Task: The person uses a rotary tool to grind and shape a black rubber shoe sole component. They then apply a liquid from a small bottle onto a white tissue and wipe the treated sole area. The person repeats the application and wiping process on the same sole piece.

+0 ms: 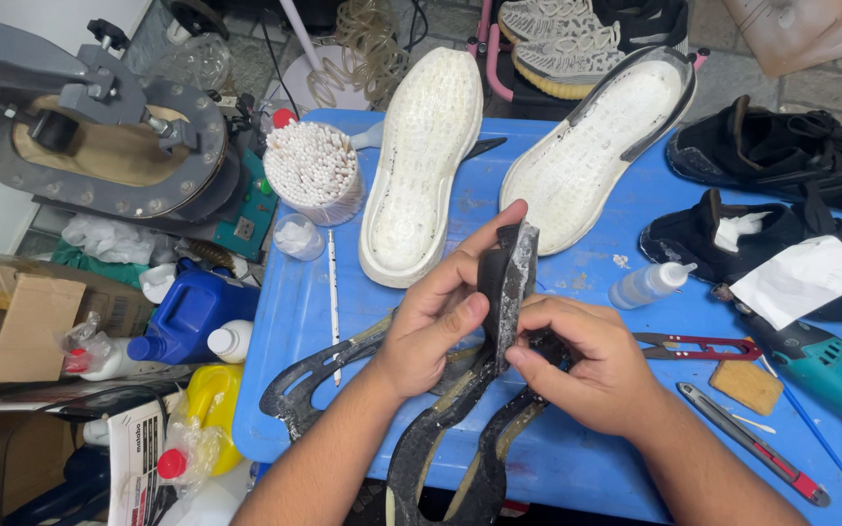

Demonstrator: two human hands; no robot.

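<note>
A worn black rubber outsole strip (507,282) is held upright over the middle of a blue bench (596,458) by two bare hands. The left hand (436,321) is closed on its left edge, thumb pressed against the black face and forefinger stretched up along the top. The right hand (587,365) is pinched on the strip's lower right side; its fingertips are hidden behind the rubber. The strip's grey, glue-crusted inner face is turned to the right, and its lower end is lost among other black outsole pieces (440,458) that run off the bottom of the frame. Two white foam midsoles (426,166) are laid side by side at the back of the bench, the right one partly rimmed in black. A cup of cotton swabs (312,170) is set at the back left corner. A small clear squeeze bottle (647,284) and red thread snips (699,347), half covered by the right hand, are seen to the right. Black shoe uppers (782,156) are cut off by the right edge. A teal power tool (825,365) is only partly shown.
</note>
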